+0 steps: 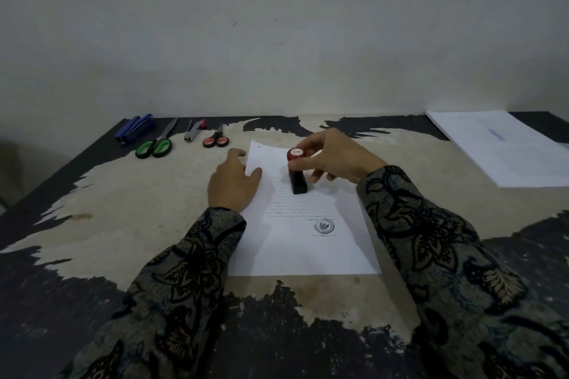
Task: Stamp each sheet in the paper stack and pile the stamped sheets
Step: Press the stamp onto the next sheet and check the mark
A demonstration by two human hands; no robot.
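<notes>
The right hand [334,157] grips the stamp [296,172] near its red cap, fingers curled round it — its black base stands on the top sheet [303,251] in the middle of the table [129,218]. A round ink mark [324,226] shows lower on that sheet. The left hand [233,181] rests on the sheet's left edge, fingers relaxed. A second paper pile [508,151] lies far right. 2 pairs of scissors [157,144], a blue stapler [134,128] and a staple remover [193,130] sit at the back left.

Single head-worn view, facing forward and down, close over table [92,224]
</notes>
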